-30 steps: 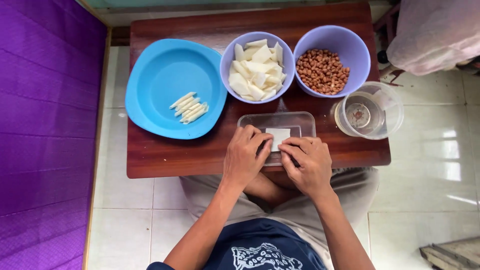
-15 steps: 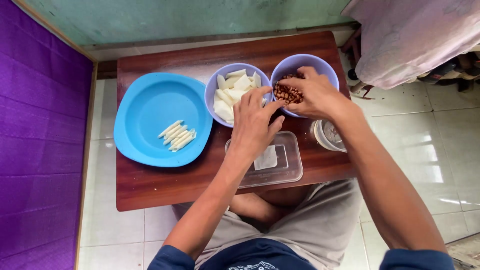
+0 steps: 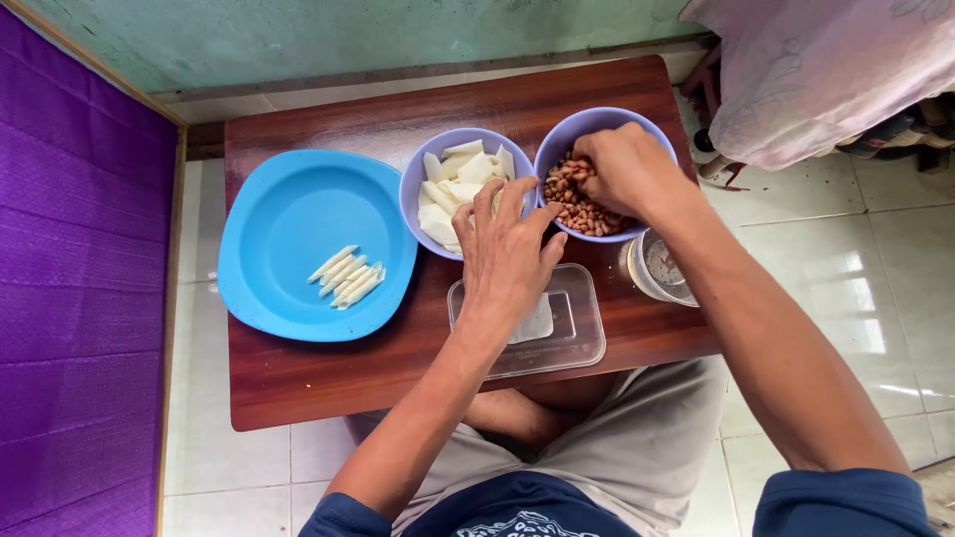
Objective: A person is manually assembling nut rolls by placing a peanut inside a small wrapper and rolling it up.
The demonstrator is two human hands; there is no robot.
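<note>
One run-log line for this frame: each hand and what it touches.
left hand: open, over bowl of white pieces | right hand: fingers in bowl of peanuts, grasp hidden | clear container: on table

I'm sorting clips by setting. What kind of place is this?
Likely a home floor used for food preparation: a low wooden table on a pale tiled floor, with a bowl of peanuts and a blue plate on it.

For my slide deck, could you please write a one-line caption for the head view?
Right hand reaches into a bowl of peanuts; left hand hovers by a bowl of white pieces.
</note>
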